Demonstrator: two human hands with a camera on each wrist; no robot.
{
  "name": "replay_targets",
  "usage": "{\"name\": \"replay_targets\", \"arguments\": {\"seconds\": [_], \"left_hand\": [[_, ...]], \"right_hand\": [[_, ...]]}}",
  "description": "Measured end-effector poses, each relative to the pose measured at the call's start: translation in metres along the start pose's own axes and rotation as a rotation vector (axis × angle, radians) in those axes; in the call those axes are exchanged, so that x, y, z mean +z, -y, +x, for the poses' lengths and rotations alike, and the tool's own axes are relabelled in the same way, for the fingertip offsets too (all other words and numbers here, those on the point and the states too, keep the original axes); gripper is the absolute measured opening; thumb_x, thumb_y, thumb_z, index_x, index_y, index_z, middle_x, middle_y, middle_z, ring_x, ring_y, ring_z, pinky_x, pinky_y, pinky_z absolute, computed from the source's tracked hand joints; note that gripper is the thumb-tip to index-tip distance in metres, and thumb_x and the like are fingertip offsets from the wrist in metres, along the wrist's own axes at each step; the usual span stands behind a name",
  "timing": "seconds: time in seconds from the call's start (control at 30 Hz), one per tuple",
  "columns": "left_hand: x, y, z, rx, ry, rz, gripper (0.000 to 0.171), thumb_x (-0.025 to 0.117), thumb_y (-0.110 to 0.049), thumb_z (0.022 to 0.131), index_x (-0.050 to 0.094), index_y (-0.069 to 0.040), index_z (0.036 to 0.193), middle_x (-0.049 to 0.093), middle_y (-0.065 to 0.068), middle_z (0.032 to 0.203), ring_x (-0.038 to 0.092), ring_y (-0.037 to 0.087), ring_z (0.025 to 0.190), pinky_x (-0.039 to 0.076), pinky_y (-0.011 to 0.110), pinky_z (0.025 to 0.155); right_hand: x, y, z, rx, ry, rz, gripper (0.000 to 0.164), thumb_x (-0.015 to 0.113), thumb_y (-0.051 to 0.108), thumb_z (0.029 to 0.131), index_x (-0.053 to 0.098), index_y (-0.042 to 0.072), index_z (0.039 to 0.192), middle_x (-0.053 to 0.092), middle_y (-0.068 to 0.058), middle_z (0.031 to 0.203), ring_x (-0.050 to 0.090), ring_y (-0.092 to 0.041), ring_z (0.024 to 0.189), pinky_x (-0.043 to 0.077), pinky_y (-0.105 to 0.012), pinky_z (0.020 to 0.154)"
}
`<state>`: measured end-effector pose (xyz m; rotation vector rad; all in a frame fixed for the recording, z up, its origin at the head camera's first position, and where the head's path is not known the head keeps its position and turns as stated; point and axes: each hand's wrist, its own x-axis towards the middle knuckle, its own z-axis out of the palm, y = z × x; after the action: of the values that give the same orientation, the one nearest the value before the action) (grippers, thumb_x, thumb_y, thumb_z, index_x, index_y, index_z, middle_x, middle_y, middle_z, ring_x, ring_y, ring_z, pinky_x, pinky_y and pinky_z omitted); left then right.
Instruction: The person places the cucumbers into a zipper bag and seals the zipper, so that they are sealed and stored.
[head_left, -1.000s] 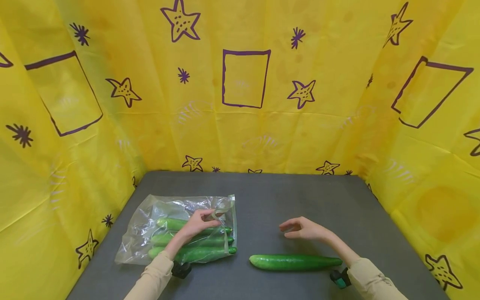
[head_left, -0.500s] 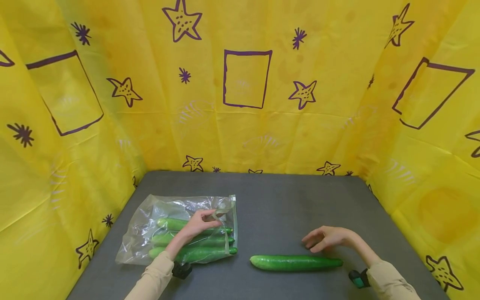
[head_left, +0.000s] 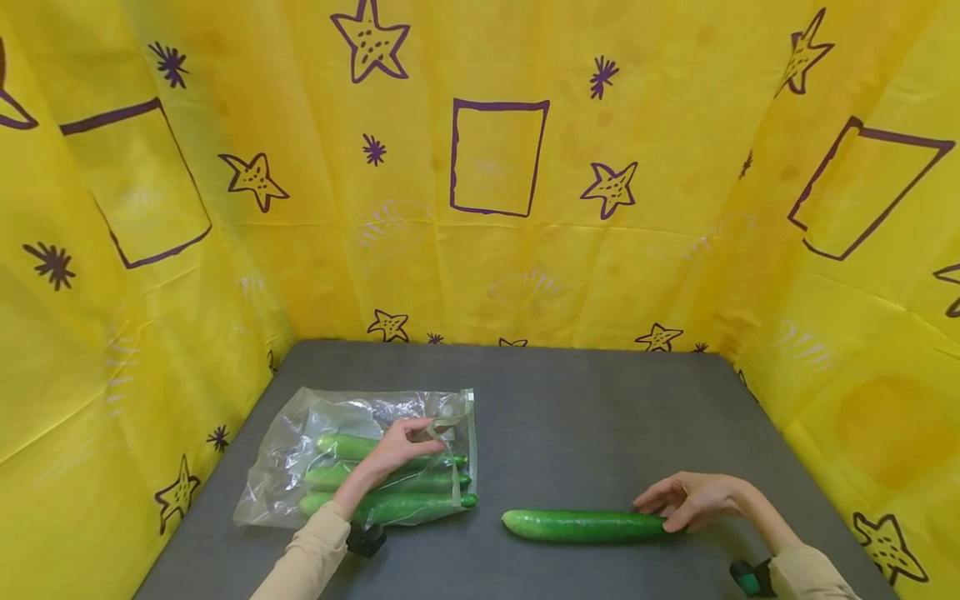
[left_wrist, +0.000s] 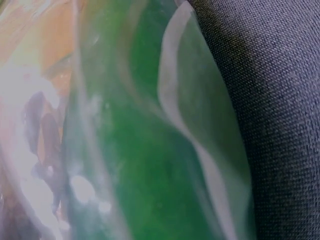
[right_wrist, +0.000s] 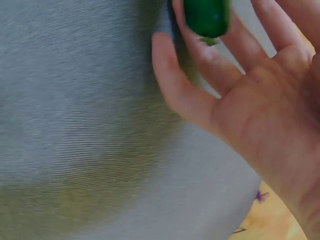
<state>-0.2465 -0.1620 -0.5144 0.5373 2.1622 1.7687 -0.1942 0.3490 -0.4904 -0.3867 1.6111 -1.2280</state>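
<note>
On the left, my left hand (head_left: 401, 450) holds the upper edge of a clear zip bag (head_left: 281, 467) near its raised mouth. Three green cucumbers (head_left: 405, 504) lie side by side inside. In the left wrist view, a cucumber (left_wrist: 145, 170) fills the middle behind plastic film. Another cucumber (head_left: 570, 525) lies flat on the table to the right of the bag. My right hand (head_left: 697, 497) is around its right end, fingertips at the far side and thumb at the near side. The right wrist view has the cucumber tip (right_wrist: 206, 20) in front of the loosely bent fingers.
Everything rests on a dark grey table (head_left: 555, 408). Yellow printed cloth (head_left: 495, 275) closes off its back and both sides. Dark wrist mounts (head_left: 366, 540) sit beneath both forearms.
My right hand has moved right and toward me, from beyond the loose cucumber down to its right end. My left hand, the bag and the cucumbers have stayed in place.
</note>
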Motion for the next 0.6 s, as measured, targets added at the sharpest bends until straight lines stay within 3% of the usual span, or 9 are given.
{"name": "replay_targets", "arguments": {"seconds": [0.17,0.37,0.6], "left_hand": [[-0.001,0.001,0.001,0.007,-0.008,0.002,0.049,0.072,-0.013,0.083,0.056,0.006,0.126,0.056,0.031,0.126,0.062,0.003,0.089,0.051,0.020,0.081],[0.000,0.001,0.001,0.005,-0.008,0.007,0.049,0.072,-0.013,0.083,0.056,0.006,0.126,0.055,0.031,0.126,0.062,0.004,0.089,0.051,0.021,0.080],[0.001,0.001,0.000,-0.015,-0.020,0.010,0.050,0.072,-0.014,0.083,0.056,0.005,0.126,0.054,0.028,0.131,0.060,0.005,0.094,0.050,0.021,0.083]], "right_hand": [[0.002,-0.012,-0.002,-0.043,0.089,0.128,0.052,0.057,0.004,0.093,0.039,-0.004,0.140,0.055,-0.004,0.134,0.054,-0.012,0.115,0.052,-0.023,0.088],[0.004,-0.020,-0.001,-0.109,0.072,0.159,0.045,0.052,0.003,0.095,0.043,-0.004,0.138,0.056,0.001,0.132,0.054,-0.009,0.113,0.051,-0.023,0.090],[0.004,-0.025,0.001,-0.114,0.053,0.171,0.042,0.052,0.002,0.094,0.047,0.001,0.136,0.056,0.003,0.131,0.054,-0.008,0.111,0.051,-0.024,0.090]]}}
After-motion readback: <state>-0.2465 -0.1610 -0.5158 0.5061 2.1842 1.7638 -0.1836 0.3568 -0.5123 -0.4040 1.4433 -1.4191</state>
